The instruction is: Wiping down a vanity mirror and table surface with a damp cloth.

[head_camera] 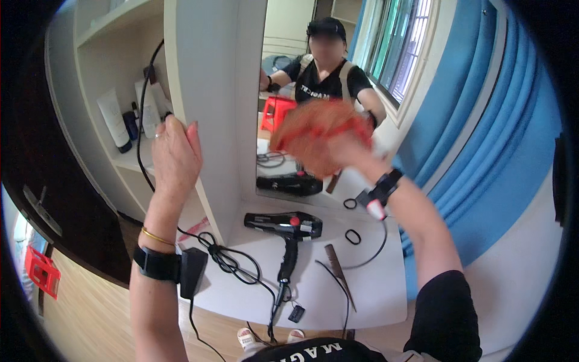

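Note:
A brown-orange cloth with red parts (316, 135), blurred by motion, is in my right hand (350, 151) in front of the mirror. My left hand (176, 147) is raised beside the edge of the shelf unit, its fingers curled together with nothing visible in them. Below, a black hair dryer (289, 226) lies on the white tabletop, its handle towards me. A brown comb (339, 273) lies to the right of it, near a black hair tie (353, 236). The dryer's coiled cable (230, 267) rests on the left side of the tabletop.
White shelves (122, 160) at the left hold a white tube (113, 120) and several bottles. A tall mirror (289, 68) stands behind the tabletop (380, 289). Blue curtains (502, 113) hang at the right. Cables run from both wrist devices. A red stool (43, 271) stands at far left.

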The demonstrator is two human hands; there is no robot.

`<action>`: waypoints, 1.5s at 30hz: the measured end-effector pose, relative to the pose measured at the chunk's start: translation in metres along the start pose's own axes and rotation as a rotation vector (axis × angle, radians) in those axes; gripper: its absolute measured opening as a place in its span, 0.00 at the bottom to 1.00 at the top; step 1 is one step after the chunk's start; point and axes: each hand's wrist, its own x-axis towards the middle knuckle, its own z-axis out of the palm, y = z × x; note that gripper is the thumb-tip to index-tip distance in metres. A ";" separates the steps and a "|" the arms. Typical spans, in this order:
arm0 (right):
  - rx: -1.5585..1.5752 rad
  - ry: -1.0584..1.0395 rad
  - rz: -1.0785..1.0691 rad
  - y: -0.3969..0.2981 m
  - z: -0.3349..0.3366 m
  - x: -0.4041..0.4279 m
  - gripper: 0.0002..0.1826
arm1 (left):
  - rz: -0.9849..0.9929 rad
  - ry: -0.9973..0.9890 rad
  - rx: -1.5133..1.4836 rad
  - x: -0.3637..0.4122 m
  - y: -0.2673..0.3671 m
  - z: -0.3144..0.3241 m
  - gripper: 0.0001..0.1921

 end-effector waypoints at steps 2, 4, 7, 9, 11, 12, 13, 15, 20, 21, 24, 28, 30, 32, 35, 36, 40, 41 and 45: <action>-0.075 -0.136 0.147 0.027 -0.049 0.015 0.19 | 0.105 0.091 0.050 -0.002 -0.008 0.005 0.11; -0.271 0.145 0.288 0.101 -0.102 0.018 0.18 | 0.058 0.080 -0.010 0.001 0.006 0.011 0.11; -0.259 0.847 0.356 0.120 -0.138 0.060 0.33 | 0.033 0.089 0.021 -0.004 -0.006 0.011 0.12; -0.399 0.733 0.546 0.099 -0.157 0.067 0.35 | -0.032 0.131 -0.035 -0.004 -0.005 0.017 0.13; -0.587 0.709 0.637 0.099 -0.143 0.066 0.37 | -0.018 0.147 -0.024 -0.003 -0.001 0.025 0.14; -0.579 0.646 0.627 0.095 -0.134 0.062 0.36 | -0.001 0.190 -0.006 -0.002 0.001 0.027 0.14; -0.545 0.587 0.615 0.083 -0.117 0.059 0.36 | 0.016 0.229 0.035 -0.004 -0.001 0.027 0.14; -0.559 0.501 0.413 0.051 -0.090 0.046 0.36 | -0.005 0.235 0.065 -0.006 -0.009 0.021 0.14; -0.421 0.102 0.261 0.011 -0.020 -0.010 0.27 | 0.021 0.280 0.066 -0.008 -0.010 0.027 0.14; -0.318 -0.137 0.255 0.002 -0.009 -0.024 0.27 | 0.027 0.275 0.068 -0.008 -0.010 0.029 0.14; -0.117 -0.171 0.025 -0.004 0.048 -0.077 0.27 | 0.073 0.288 0.111 -0.004 -0.010 0.022 0.14; -0.032 -0.150 -0.064 -0.001 0.100 -0.155 0.28 | 0.009 0.249 0.146 -0.005 -0.010 0.025 0.15; 0.024 -0.219 0.040 0.011 0.097 -0.171 0.27 | -0.008 0.240 0.171 -0.007 -0.015 0.027 0.16; -0.011 -0.234 0.204 0.017 0.067 -0.168 0.27 | -0.010 0.230 0.170 -0.009 -0.014 0.030 0.16; 0.170 -0.097 0.689 0.039 0.029 -0.162 0.29 | -0.011 0.229 0.175 -0.008 -0.009 0.032 0.16; 0.172 -0.091 0.689 0.041 0.028 -0.164 0.29 | -0.010 0.235 0.194 -0.007 -0.010 0.029 0.16; -0.227 0.346 1.007 0.050 0.057 -0.196 0.39 | -0.110 0.150 0.164 -0.006 -0.010 0.027 0.16; -0.308 0.437 1.081 0.051 0.070 -0.206 0.41 | -0.071 0.190 0.183 -0.005 -0.009 0.028 0.16; 0.602 0.495 1.659 -0.014 0.091 -0.173 0.43 | -0.068 0.209 0.187 -0.010 -0.013 0.025 0.17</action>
